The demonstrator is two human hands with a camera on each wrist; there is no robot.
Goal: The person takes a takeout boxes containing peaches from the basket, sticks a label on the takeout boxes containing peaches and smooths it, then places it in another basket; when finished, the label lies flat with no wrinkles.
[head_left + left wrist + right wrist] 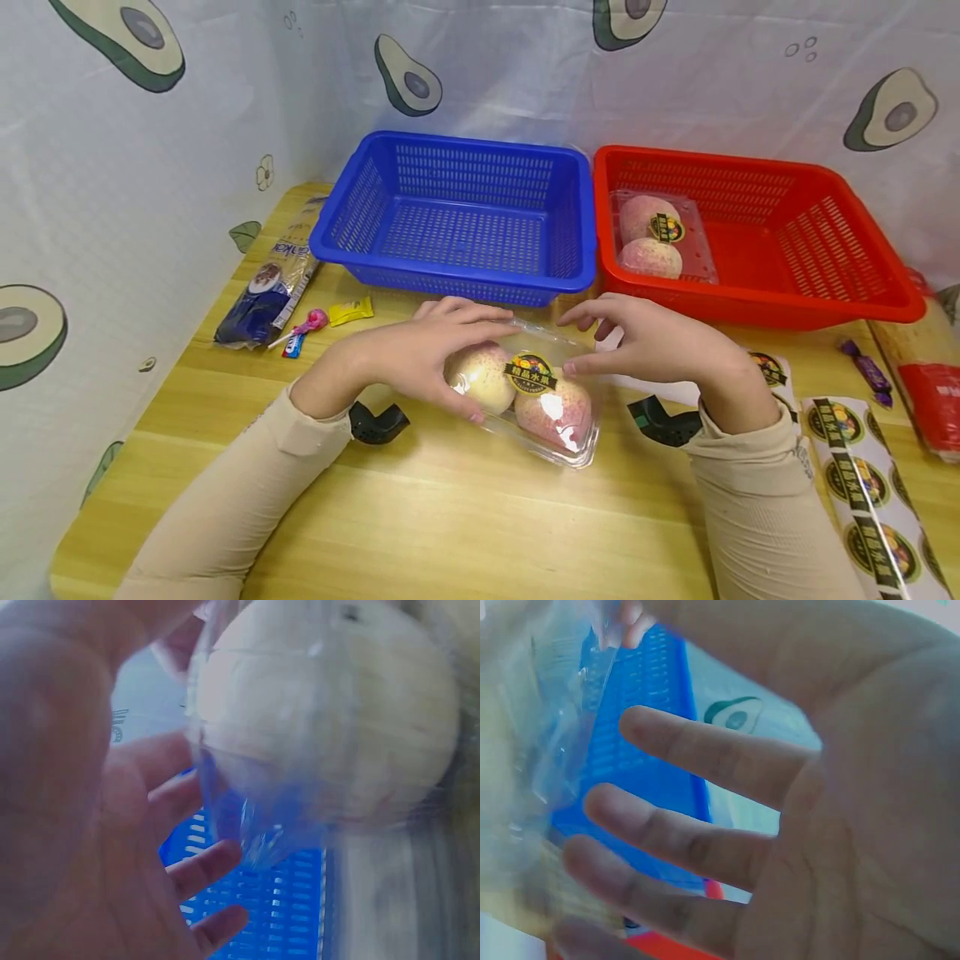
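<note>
A clear plastic box (573, 446) with two pink-and-yellow peaches lies slanted in front of the baskets. A round black and gold label (531, 372) is on its lid. My left hand (420, 354) grips the box's left end, thumb on the near side and fingers over the far side. In the left wrist view a peach (330, 705) shows blurred through the plastic. At the box's right end is my right hand (652, 337), its thumb at the lid near the label. Its other fingers (697, 754) are spread apart from the plastic in the right wrist view.
Behind stand a blue basket (465, 271) and a red basket (765, 296), the red one holding another peach box (701, 233). Label sheets (862, 475) lie at right beside a purple-wrapped candy (867, 372). At left are a snack bag (266, 292), a lollipop (315, 321) and a yellow packet (350, 311).
</note>
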